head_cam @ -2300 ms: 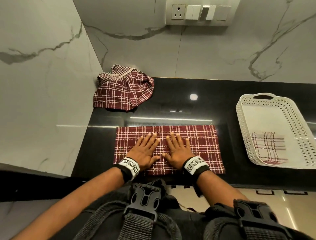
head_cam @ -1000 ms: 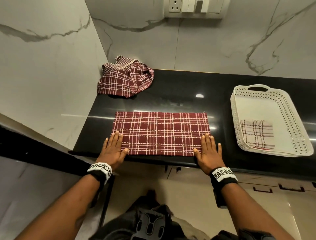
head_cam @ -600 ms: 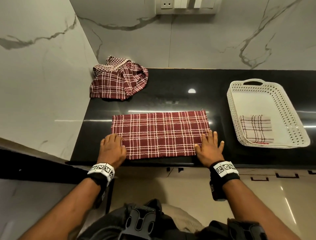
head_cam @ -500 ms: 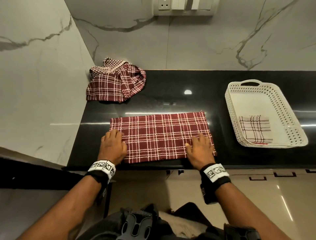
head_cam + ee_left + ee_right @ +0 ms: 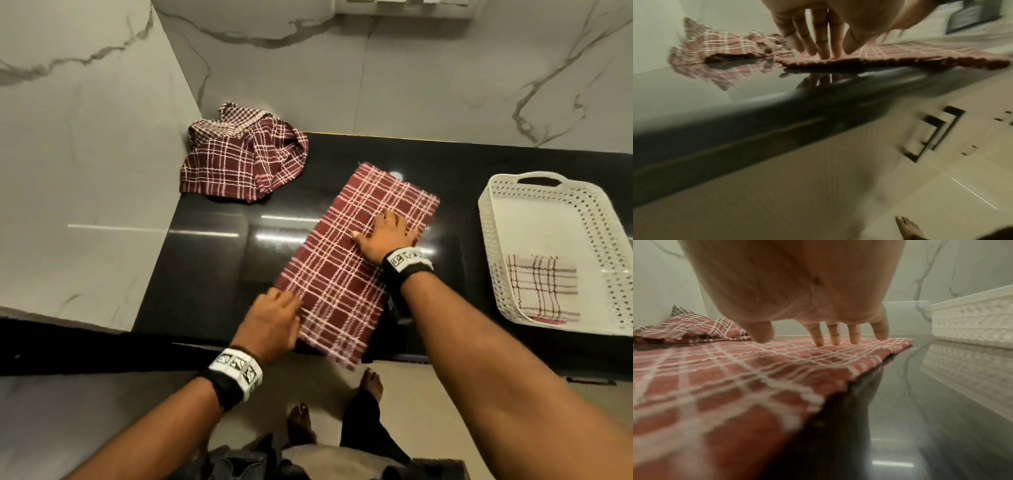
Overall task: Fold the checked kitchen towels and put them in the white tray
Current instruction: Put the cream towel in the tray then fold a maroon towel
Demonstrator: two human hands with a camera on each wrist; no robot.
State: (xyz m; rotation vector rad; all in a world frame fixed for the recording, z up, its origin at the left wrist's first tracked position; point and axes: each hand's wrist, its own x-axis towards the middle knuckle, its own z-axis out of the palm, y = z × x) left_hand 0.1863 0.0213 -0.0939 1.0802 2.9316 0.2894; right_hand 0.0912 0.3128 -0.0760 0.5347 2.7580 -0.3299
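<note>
right hand (image 5: 387, 236): flat on the far half of the red towel (image 5: 346, 263), fingers (image 5: 854, 335) straight and pressing down, holding nothing.
left hand (image 5: 274, 322): at the near left edge of the same towel, fingers (image 5: 824, 42) mostly straight, tips on the cloth; no clear grip.
red towel: folded to a long strip, lying slanted on the black tabletop (image 5: 212, 260); near corner hanging a little over the front edge.
just changed: half a second ago lying straight along the front edge, one hand at each short end; now turned so one short end points away toward the wall. Blurry edges, so likely mid-turn.
meaning for the task: probably getting set for the next fold, near end up onto far end. Not yet small enough for the tray, by the look of it.
crumpled towels (image 5: 243, 164): in a heap in the back left corner by the wall, well apart from both hands, not folded yet.
white tray (image 5: 493, 246): to the right on the tabletop, apart from the red towel.
pale checked towel (image 5: 541, 287): folded small, lying in the near end of the tray.
left to do: finish this towel, put it in the tray, then fold the heap.
care needed: hanging corner could pull the cloth off the edge.
</note>
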